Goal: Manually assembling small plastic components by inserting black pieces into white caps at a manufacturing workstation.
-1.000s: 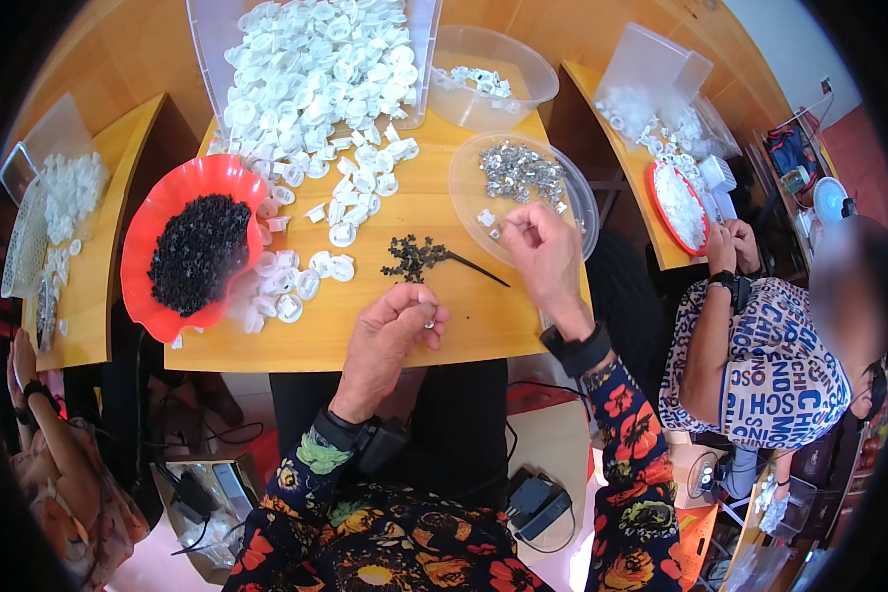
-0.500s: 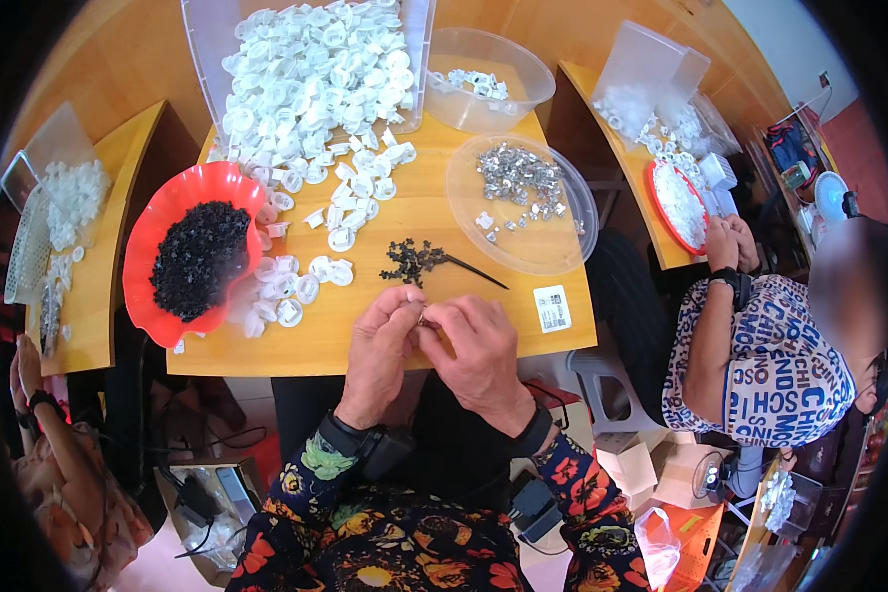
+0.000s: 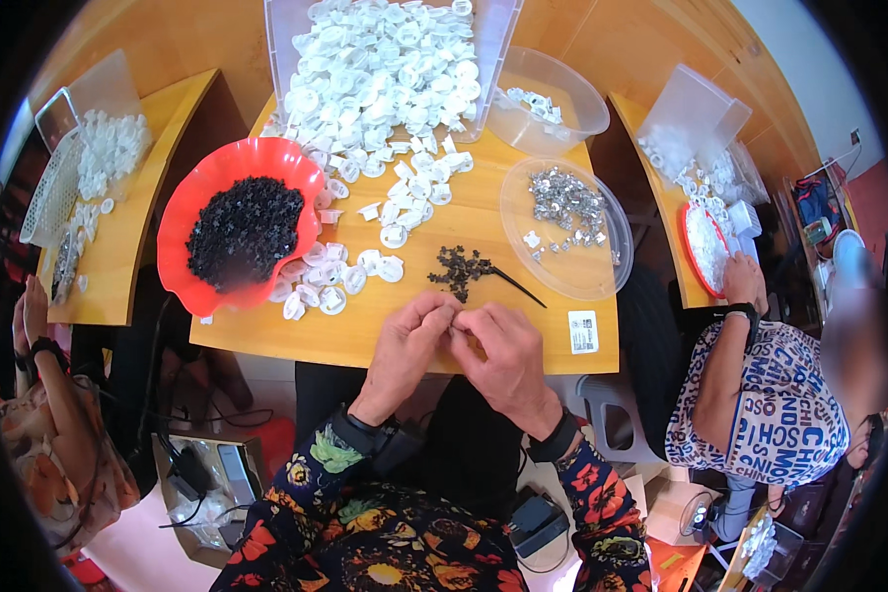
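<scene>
At the bench's [image 3: 296, 340] front edge, both hands now meet; a second ago the right hand [image 3: 508, 357] reached into the clear tray [image 3: 602, 281] of metal bits. Left hand [image 3: 409, 345] curls, fingertips pinched against the right's on something too small to tell. The small dark pile [image 3: 459, 268] lies just beyond, black stick [image 3: 518, 286] beside it.

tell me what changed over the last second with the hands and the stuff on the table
The right hand came back from the clear dish of small metal parts to the near table edge and now meets the left hand, fingertips together; whatever they pinch is too small to see. The left hand barely moved. The red bowl of black pieces, the white caps and the small dark pile stayed put.
</scene>
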A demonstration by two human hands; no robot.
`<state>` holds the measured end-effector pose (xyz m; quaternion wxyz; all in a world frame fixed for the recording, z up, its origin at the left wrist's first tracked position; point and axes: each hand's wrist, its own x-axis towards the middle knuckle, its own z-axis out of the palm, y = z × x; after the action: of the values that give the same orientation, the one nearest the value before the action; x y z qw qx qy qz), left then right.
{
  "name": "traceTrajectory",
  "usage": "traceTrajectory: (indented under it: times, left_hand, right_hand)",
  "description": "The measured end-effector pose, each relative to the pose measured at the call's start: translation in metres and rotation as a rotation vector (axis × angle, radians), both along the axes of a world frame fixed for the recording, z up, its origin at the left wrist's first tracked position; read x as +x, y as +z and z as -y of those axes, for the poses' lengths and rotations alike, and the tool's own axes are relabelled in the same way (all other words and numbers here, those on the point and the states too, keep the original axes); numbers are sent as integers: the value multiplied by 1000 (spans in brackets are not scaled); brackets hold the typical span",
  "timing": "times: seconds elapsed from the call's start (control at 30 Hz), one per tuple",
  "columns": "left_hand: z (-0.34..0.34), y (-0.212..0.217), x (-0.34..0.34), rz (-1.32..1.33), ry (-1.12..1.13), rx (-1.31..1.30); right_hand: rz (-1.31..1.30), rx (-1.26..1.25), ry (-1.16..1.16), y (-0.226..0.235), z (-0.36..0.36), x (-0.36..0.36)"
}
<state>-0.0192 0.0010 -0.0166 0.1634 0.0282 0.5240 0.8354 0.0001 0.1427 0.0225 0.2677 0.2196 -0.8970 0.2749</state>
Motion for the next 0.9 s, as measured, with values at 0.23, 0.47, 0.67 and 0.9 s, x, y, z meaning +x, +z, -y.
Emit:
traceTrajectory:
  times: [0.23, 0.47, 0.67, 0.9]
  left_hand:
    - [8, -3, -3, -8, 67, 55]
    - [18, 3, 0, 67, 13, 191]
    - [27, 8, 6, 47, -67, 67]
    - [35, 11, 11, 78, -84, 85]
  right_hand:
    - [91, 18, 28, 7, 13, -14]
    - [501, -289, -24, 1, 8, -25]
    - [252, 278, -224, 0, -21, -27]
    - [356, -10, -53, 13, 30, -61]
